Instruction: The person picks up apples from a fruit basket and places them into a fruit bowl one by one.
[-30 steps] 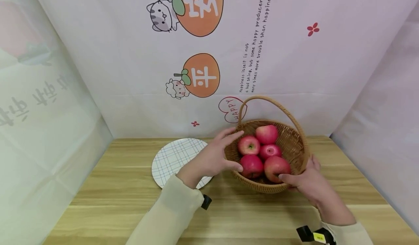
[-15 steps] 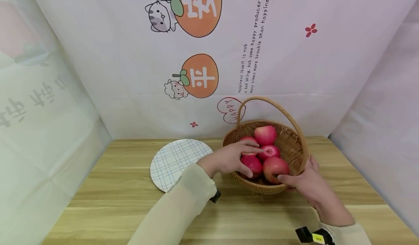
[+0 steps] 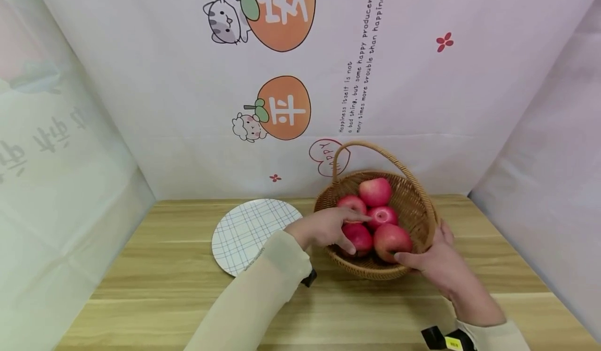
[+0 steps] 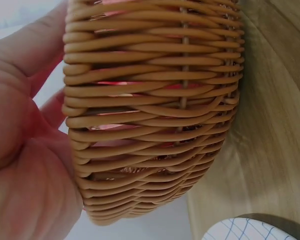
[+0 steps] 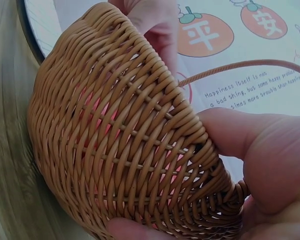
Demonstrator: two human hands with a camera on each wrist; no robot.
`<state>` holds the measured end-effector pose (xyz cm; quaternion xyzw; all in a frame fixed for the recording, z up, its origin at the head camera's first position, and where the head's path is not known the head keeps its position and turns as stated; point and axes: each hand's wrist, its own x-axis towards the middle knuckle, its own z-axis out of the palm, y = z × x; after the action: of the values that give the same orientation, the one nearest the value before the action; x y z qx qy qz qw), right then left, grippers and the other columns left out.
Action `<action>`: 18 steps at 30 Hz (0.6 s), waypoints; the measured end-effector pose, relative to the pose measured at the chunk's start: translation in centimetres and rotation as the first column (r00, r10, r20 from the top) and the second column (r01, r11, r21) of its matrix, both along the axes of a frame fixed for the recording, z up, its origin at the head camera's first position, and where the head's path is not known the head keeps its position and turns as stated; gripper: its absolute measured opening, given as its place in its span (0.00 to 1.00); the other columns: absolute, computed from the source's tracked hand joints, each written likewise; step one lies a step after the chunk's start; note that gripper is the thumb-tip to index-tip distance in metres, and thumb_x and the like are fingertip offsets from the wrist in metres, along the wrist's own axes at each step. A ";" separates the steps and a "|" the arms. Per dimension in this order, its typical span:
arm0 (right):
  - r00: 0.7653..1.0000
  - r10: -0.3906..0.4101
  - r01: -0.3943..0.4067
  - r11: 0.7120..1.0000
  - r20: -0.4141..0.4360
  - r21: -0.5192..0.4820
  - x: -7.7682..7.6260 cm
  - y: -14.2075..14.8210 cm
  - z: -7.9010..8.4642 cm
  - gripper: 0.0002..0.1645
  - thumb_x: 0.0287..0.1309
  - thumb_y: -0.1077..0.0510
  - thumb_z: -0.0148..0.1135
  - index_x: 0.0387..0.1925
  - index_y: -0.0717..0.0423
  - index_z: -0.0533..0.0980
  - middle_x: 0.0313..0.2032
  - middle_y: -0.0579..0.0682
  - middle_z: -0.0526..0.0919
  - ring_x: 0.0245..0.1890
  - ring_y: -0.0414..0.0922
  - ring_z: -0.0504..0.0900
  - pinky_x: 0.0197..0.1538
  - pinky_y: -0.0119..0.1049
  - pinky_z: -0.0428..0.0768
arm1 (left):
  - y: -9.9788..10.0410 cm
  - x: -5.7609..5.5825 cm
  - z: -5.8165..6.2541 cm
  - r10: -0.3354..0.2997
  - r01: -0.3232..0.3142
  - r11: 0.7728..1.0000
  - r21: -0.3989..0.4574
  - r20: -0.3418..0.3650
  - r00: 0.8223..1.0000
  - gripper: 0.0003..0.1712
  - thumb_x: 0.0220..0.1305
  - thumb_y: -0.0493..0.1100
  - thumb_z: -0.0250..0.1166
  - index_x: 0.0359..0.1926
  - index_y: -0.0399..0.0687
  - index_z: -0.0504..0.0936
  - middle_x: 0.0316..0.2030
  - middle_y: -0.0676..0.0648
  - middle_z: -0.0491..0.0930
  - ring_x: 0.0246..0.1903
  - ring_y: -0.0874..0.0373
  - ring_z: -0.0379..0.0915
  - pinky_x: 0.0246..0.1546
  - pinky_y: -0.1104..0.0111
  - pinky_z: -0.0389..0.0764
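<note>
Apples (image 3: 383, 216), five of them, sit close together in a brown woven basket (image 3: 375, 273). They are red and round, and some have yellow bits. The left front apple (image 3: 362, 240) is darker than the right front apple (image 3: 392, 240). The basket has a tall curved handle (image 3: 360, 143) and tips toward the person, over the right half of the table (image 3: 347, 309). Left of it lies a flat round plate (image 3: 255, 231), white with thin blue lines. The table is light wood with stripes. White cloth (image 3: 413, 90) hangs behind, with a cat (image 3: 225, 22), orange fruits (image 3: 284, 108) and some words on it. The left hand (image 3: 326, 226) comes over the basket's left edge. Its thumb and fingers are apart, around the left front apple, but I cannot tell if they squeeze it. The right hand (image 3: 441, 259) holds the basket's right edge, thumb over the rim and fingers outside. Both sleeves (image 3: 253, 293) are cream.
</note>
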<state>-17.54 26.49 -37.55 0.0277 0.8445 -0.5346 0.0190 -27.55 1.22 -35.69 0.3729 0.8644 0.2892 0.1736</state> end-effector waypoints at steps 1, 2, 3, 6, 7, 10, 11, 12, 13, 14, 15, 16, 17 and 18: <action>1.000 0.004 -0.004 1.000 -0.006 0.011 0.0 -0.1 0.0 0.77 0.49 0.58 0.78 0.76 0.61 0.27 0.70 0.66 0.11 0.65 0.78 0.49 0.42 0.43 0.85 | 0.0 0.0 -0.1 0.013 -0.013 1.000 -0.004 0.015 1.000 0.46 0.52 0.43 0.79 0.71 0.68 0.71 0.73 0.56 0.59 0.71 0.63 0.50 0.68 0.66 0.57; 1.000 0.008 -0.008 0.999 -0.019 0.035 0.0 -0.1 0.1 0.76 0.49 0.57 0.78 0.77 0.61 0.27 0.70 0.66 0.11 0.65 0.79 0.47 0.47 0.47 0.83 | 0.0 -0.1 -0.2 0.022 -0.022 1.000 -0.006 0.030 0.999 0.45 0.52 0.43 0.79 0.70 0.68 0.72 0.73 0.56 0.60 0.70 0.63 0.51 0.68 0.66 0.58; 0.999 0.013 -0.011 0.998 -0.031 0.058 0.1 -0.2 0.1 0.76 0.49 0.57 0.78 0.77 0.61 0.28 0.70 0.66 0.11 0.66 0.79 0.44 0.51 0.51 0.80 | 0.0 -0.2 -0.4 0.032 -0.031 0.999 -0.009 0.043 0.999 0.45 0.51 0.43 0.79 0.70 0.69 0.72 0.72 0.57 0.60 0.70 0.63 0.52 0.68 0.66 0.58; 0.998 0.024 -0.018 0.994 -0.056 0.104 0.1 -0.5 0.3 0.76 0.49 0.57 0.79 0.77 0.60 0.28 0.70 0.65 0.12 0.68 0.78 0.36 0.64 0.63 0.63 | 0.1 -0.4 -0.7 0.049 -0.048 0.999 -0.019 0.062 0.997 0.44 0.51 0.43 0.79 0.69 0.70 0.73 0.71 0.58 0.62 0.69 0.63 0.52 0.67 0.67 0.59; 0.998 0.026 -0.018 0.992 -0.061 0.124 0.1 -0.5 0.4 0.77 0.49 0.57 0.78 0.76 0.62 0.27 0.70 0.66 0.12 0.68 0.77 0.33 0.66 0.66 0.56 | 0.1 -0.5 -0.8 0.052 -0.051 0.999 -0.017 0.070 0.996 0.44 0.51 0.43 0.79 0.69 0.70 0.73 0.71 0.58 0.62 0.69 0.63 0.53 0.67 0.67 0.60; 0.998 0.027 -0.017 0.988 -0.062 0.156 0.1 -0.7 0.5 0.78 0.48 0.56 0.79 0.75 0.65 0.25 0.70 0.66 0.12 0.69 0.75 0.27 0.67 0.67 0.48 | 0.2 -0.7 -1.2 0.052 -0.050 0.998 -0.030 0.068 0.996 0.44 0.52 0.43 0.79 0.69 0.70 0.73 0.70 0.58 0.63 0.69 0.63 0.53 0.66 0.67 0.60; 0.998 0.028 -0.018 0.987 -0.059 0.159 0.2 -0.8 0.6 0.78 0.49 0.56 0.79 0.74 0.65 0.24 0.70 0.66 0.12 0.69 0.75 0.27 0.67 0.67 0.48 | 0.3 -0.7 -1.3 0.047 -0.045 0.998 -0.034 0.062 0.997 0.44 0.52 0.43 0.79 0.69 0.69 0.73 0.70 0.58 0.63 0.68 0.63 0.54 0.66 0.67 0.60; 0.998 0.027 -0.018 0.986 -0.055 0.163 0.2 -0.8 0.6 0.79 0.49 0.56 0.79 0.74 0.66 0.23 0.70 0.67 0.12 0.69 0.75 0.27 0.67 0.67 0.49 | 0.4 -0.8 -1.5 0.038 -0.036 0.999 -0.040 0.049 0.998 0.44 0.52 0.44 0.79 0.69 0.68 0.73 0.70 0.58 0.64 0.68 0.63 0.55 0.66 0.68 0.60; 0.998 0.027 -0.018 0.986 -0.053 0.167 0.2 -0.8 0.7 0.79 0.49 0.56 0.79 0.74 0.66 0.23 0.70 0.67 0.12 0.69 0.75 0.28 0.67 0.68 0.49 | 0.5 -0.8 -1.6 0.027 -0.026 0.999 -0.046 0.033 0.999 0.43 0.53 0.44 0.79 0.70 0.67 0.73 0.69 0.58 0.65 0.67 0.63 0.56 0.66 0.68 0.61; 0.998 0.027 -0.019 0.986 -0.049 0.168 0.2 -0.9 0.7 0.79 0.49 0.56 0.79 0.74 0.66 0.23 0.70 0.67 0.12 0.69 0.76 0.29 0.67 0.68 0.50 | 0.6 -0.9 -1.8 0.014 -0.014 0.999 -0.053 0.013 1.000 0.43 0.53 0.44 0.79 0.70 0.66 0.73 0.69 0.58 0.65 0.67 0.63 0.57 0.65 0.69 0.61; 0.998 0.028 -0.020 0.985 -0.047 0.172 0.2 -0.9 0.7 0.79 0.49 0.56 0.79 0.73 0.67 0.23 0.70 0.68 0.12 0.69 0.76 0.29 0.66 0.68 0.51 | 0.8 -0.9 -2.0 0.002 -0.002 0.998 -0.056 -0.005 1.000 0.43 0.53 0.44 0.79 0.70 0.65 0.73 0.68 0.58 0.66 0.66 0.64 0.58 0.65 0.70 0.61; 0.998 0.029 -0.021 0.984 -0.047 0.176 0.2 -0.9 0.8 0.79 0.49 0.56 0.79 0.73 0.67 0.23 0.70 0.68 0.12 0.69 0.76 0.30 0.66 0.68 0.51 | 0.9 -0.9 -2.2 -0.012 0.011 0.998 -0.056 -0.020 1.000 0.42 0.54 0.44 0.78 0.70 0.63 0.73 0.67 0.58 0.67 0.66 0.65 0.58 0.64 0.72 0.62; 0.998 0.031 -0.022 0.984 -0.047 0.179 0.2 -0.9 0.8 0.79 0.49 0.56 0.78 0.73 0.67 0.22 0.70 0.67 0.12 0.69 0.76 0.30 0.66 0.68 0.51 | 1.0 -0.9 -2.4 -0.024 0.021 0.998 -0.058 -0.037 0.999 0.41 0.54 0.43 0.78 0.69 0.62 0.74 0.67 0.58 0.68 0.65 0.66 0.59 0.63 0.73 0.62; 0.998 0.032 -0.022 0.983 -0.050 0.183 0.2 -0.9 0.8 0.79 0.48 0.56 0.78 0.73 0.67 0.22 0.70 0.67 0.12 0.69 0.76 0.29 0.66 0.69 0.51 | 1.2 -0.9 -2.6 -0.032 0.028 0.998 -0.060 -0.052 0.998 0.40 0.55 0.43 0.78 0.69 0.61 0.74 0.67 0.58 0.69 0.64 0.67 0.59 0.63 0.74 0.62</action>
<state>-17.35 25.55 -36.76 0.0039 0.8904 -0.4552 0.0014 -28.45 2.37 -38.25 0.3880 0.8711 0.2510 0.1662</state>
